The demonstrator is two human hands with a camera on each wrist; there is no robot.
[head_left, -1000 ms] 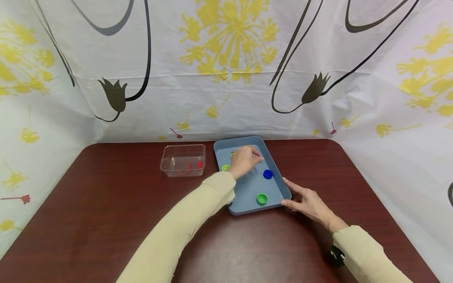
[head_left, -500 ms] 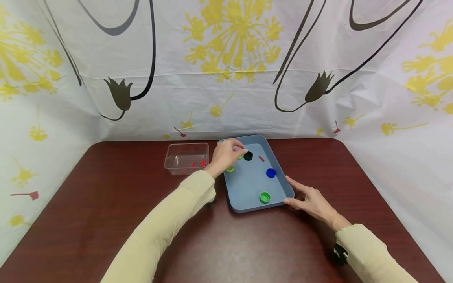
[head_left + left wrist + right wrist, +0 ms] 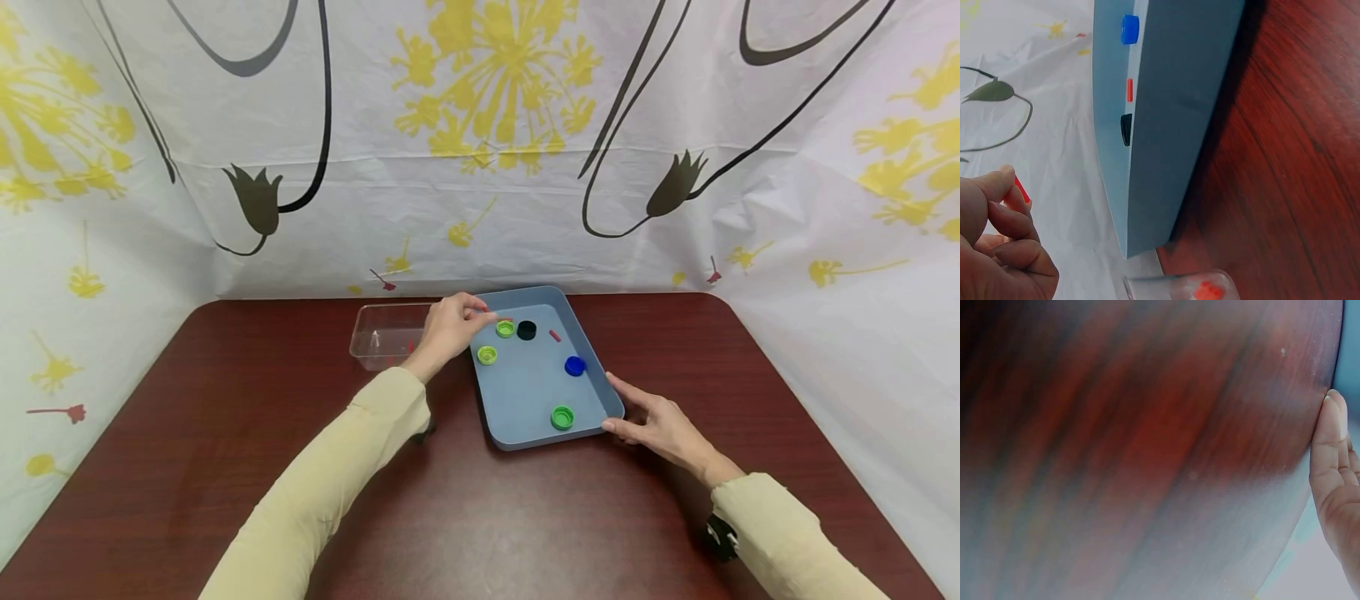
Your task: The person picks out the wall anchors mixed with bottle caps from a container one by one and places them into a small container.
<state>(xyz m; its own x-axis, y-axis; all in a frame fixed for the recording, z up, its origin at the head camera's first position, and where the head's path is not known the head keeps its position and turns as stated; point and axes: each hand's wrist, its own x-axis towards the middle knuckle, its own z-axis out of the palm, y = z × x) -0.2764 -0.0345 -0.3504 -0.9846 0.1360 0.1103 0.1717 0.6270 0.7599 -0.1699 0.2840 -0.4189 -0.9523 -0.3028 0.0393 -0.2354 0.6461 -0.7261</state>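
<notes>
My left hand (image 3: 447, 327) is over the far left edge of a blue-grey tray (image 3: 521, 396), beside a clear plastic box (image 3: 367, 358). Between its thumb and forefinger it pinches a small red stick (image 3: 1022, 189). At the tray's near right corner, my right hand (image 3: 663, 429) holds the rim, thumb at the front and fingers along the side. Bottle caps lie in the tray: black (image 3: 527, 331), blue (image 3: 575, 366), green (image 3: 562, 417) and two lighter green ones, including a yellow-green cap (image 3: 487, 356). Another red stick (image 3: 555, 336) lies right of the black cap.
Red pieces (image 3: 1209, 290) lie inside the clear box, partly hidden by my left arm in the head view. The dark red wooden table (image 3: 480, 517) reaches back to a white patterned cloth (image 3: 360, 225) hung behind and at both sides.
My left hand has moved left from over the middle of the tray to its left edge, with a red stick pinched. My right hand stays at the tray corner.
</notes>
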